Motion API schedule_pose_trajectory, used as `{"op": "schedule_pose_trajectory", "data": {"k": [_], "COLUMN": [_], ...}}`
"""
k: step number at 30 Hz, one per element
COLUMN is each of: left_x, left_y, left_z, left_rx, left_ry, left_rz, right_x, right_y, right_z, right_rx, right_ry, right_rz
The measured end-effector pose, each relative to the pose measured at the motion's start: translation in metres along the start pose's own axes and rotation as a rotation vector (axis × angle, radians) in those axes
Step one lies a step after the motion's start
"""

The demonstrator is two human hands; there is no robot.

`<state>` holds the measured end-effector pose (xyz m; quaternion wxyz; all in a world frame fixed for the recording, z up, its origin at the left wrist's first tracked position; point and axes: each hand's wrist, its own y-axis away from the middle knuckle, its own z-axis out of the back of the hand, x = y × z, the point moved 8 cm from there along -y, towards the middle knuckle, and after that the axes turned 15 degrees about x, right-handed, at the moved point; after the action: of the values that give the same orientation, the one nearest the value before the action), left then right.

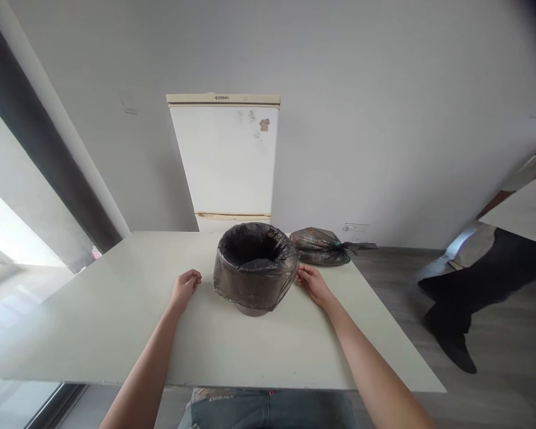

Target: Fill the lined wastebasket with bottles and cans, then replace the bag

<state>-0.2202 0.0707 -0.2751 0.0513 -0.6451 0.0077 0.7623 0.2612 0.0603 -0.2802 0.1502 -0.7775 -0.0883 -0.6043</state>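
A small trash bin point(254, 311) stands upright on the white table, only its base showing. A black garbage bag point(250, 285) lines it, with the top folded outward over the rim and hanging down the sides. To the left of the bin, apart from it, my left hand point(186, 289) is closed with curled fingers and nothing visible in them. At the right side of the bin, my right hand point(311, 284) pinches the bag's edge. Just behind that hand lies a filled, knotted black garbage bag point(320, 246) on its side.
The white table point(129, 298) reaches across in front of me. Beyond its far edge stands a white refrigerator point(227, 161) against the grey wall. On the right, another person point(469, 286) in dark trousers is on the grey floor, partly cut off by the frame.
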Motion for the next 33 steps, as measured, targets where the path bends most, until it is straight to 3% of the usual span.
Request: {"op": "schedule_pose_trajectory", "data": {"k": [33], "left_x": [-0.0041], "left_y": [0.0023], "left_z": [-0.0055], "left_rx": [0.017], "left_ry": [-0.041], "left_rz": [-0.011], "right_x": [-0.0004], "right_y": [-0.0002], "right_z": [-0.0009], "right_rx": [0.011], "right_ry": [0.014], "right_rz": [-0.005]}}
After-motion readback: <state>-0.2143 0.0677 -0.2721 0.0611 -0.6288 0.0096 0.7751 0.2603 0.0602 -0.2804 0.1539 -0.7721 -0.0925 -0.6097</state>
